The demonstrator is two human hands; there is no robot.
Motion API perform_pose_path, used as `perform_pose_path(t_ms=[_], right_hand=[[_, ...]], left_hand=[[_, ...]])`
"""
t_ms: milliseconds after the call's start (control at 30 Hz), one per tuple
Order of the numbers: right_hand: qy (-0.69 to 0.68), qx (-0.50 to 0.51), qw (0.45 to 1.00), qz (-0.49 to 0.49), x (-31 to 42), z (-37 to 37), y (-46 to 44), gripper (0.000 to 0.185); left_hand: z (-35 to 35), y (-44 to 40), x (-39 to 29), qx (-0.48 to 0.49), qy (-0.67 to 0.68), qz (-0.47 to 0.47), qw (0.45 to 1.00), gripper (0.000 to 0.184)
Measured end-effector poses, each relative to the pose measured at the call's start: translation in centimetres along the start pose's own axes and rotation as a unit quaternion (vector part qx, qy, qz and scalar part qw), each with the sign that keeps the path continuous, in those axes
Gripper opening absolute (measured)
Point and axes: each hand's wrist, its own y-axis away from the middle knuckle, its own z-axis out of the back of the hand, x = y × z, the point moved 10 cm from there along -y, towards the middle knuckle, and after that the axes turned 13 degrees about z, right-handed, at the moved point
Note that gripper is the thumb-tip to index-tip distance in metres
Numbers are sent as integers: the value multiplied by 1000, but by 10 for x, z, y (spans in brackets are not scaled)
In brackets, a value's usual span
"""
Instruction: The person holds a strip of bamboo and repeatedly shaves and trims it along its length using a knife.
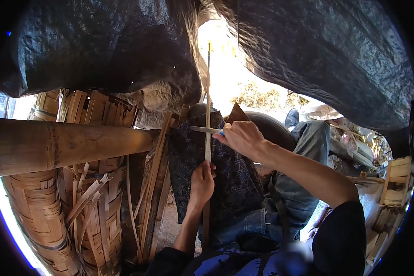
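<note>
My left hand (202, 184) is closed around a long, thin bamboo strip (208, 108), which runs away from me toward the bright gap. In my right hand (240, 138) is a knife (204, 129) with a blue handle, gripped in closed fingers. Its blade lies crosswise over the strip, a little beyond my left hand; whether the edge cuts into it I cannot tell. Beneath the strip, a dark patterned cloth (234, 184) covers my lap.
A thick bamboo pole (78, 145) juts in from the left, above woven bamboo baskets (37, 207) and upright split slats (154, 193). Black plastic sheeting (317, 50) hangs ahead on both sides of a bright opening. More woven bamboo (395, 177) stands at the right.
</note>
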Motion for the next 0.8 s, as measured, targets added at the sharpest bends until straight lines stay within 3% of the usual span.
perform_pose_path(t_ms=[167,333,400,467,600,667,733,767,800], right_hand=[[-8,9,1000,-20,3,1,13,52],[13,21,999,-29,-15,-6,12,53],[-55,33,991,-116,-53,-7,0,54],[-64,36,989,-127,-71,-4,-13,54],[-31,-41,989,-141,-109,23,-35,53],[-24,-90,991,-100,-112,35,-33,51],[-68,-145,987,-24,-81,46,-18,50],[-143,-124,982,8,-67,32,-10,50],[-255,-60,963,-59,-53,22,4,47]], left_hand=[[-2,1,-2,14,20,21,999,35],[-4,0,-3,-40,-77,-67,994,35],[-11,10,-7,-49,-93,-93,990,36],[-9,14,-13,-61,-108,-115,986,37],[-7,5,-2,9,-20,-17,1000,36],[-2,4,-4,34,36,13,999,36],[-7,8,-2,109,107,78,985,37],[-3,7,-3,106,116,80,984,37],[-5,7,-3,137,139,99,976,37]])
